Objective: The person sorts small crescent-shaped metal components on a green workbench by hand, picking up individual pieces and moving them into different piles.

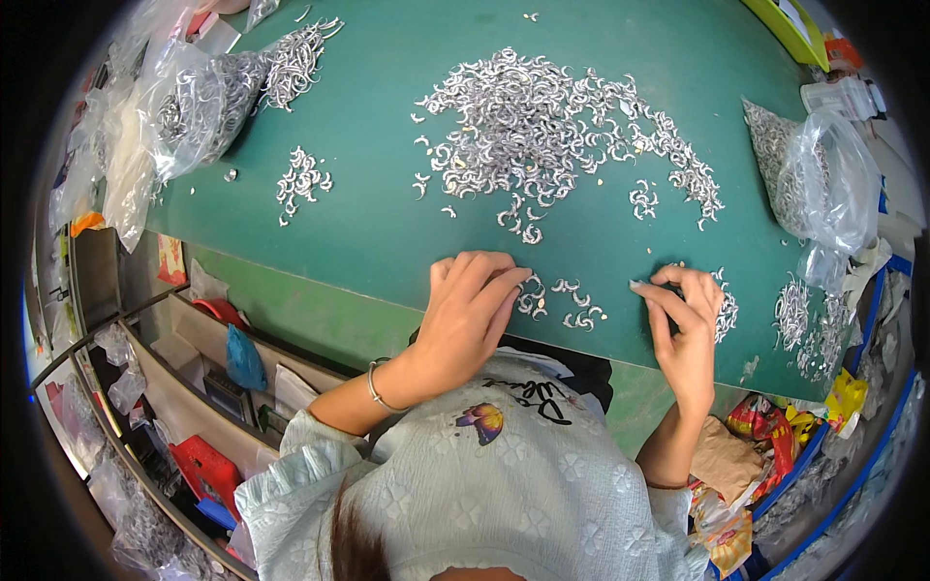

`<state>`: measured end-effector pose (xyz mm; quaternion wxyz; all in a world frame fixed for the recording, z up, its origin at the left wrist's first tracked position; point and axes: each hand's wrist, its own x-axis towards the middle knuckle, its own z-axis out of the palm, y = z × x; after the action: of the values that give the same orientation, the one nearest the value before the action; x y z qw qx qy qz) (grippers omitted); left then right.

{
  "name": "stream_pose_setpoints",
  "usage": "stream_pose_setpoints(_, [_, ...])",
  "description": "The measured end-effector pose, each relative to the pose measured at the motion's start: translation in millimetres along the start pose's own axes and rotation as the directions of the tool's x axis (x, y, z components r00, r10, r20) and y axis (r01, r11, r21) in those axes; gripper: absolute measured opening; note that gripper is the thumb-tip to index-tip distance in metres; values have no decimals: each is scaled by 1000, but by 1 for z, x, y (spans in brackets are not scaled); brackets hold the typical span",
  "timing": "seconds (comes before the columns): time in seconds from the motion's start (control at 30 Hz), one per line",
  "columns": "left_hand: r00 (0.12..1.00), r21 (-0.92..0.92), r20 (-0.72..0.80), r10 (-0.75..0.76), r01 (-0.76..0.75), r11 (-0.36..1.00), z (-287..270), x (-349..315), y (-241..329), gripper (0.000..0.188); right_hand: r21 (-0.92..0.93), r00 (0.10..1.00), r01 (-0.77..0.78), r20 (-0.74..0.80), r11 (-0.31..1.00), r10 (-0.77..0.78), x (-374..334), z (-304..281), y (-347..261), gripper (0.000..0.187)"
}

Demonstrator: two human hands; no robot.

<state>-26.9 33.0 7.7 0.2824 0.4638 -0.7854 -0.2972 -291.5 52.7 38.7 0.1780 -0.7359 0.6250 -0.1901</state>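
Note:
Small silver crescent-shaped metal pieces (504,121) lie in a large loose heap on the green tabletop. My left hand (470,305) is closed at the table's near edge, its fingers bent and pressed together. Its fingertips reach a small cluster of crescent pieces (532,296); what is between them, if anything, is hidden. To the right, my right hand (686,308) is closed too, with thumb and fingers curled in toward each other; anything held there is too small to make out. Another little group of crescents (579,305) lies between the hands, and a further pile (725,308) shows partly behind the right hand.
Clear plastic bags of metal pieces stand at the left (199,107) and right (809,174). Smaller piles lie at the left (302,184) and far right (792,312). A yellow-green bin (794,34) sits at the back right corner. Below the table's left edge is an open drawer (213,373).

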Motion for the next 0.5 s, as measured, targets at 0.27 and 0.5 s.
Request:
stream_pose_setpoints(0.27, [994,-36,96,58,-55,998,8,1,3,32,190,996,91,0,978,-93,19,17,-28,23])
stream_pose_setpoints(0.5, [999,126,-35,-18,22,992,1,15,-3,45,121,983,154,80,981,-165,20,21,-24,35])
